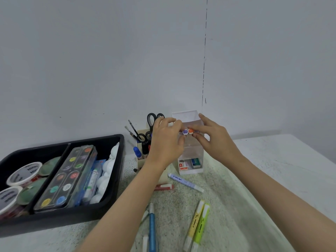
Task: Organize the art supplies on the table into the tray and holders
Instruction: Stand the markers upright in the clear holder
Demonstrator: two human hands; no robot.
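Observation:
My left hand (166, 140) pinches a marker with a purple end (185, 132), and my right hand (213, 138) pinches one with an orange end (190, 131). Both are held side by side in front of the clear tall holder (190, 151), near its top. The markers' bodies are hidden behind my fingers. Loose on the table lie a lilac marker (184, 182), a red marker (164, 187), a blue pen (152, 228), and yellow (193, 224) and green (201, 221) highlighters.
A black tray (116, 179) at the left holds a watercolour set (67, 177), tape rolls, a white palette and green discs. A cream holder (141, 160) with scissors (151, 119) and brushes stands behind my left hand. The clear holder's bottom drawer contains small boxes (190, 163).

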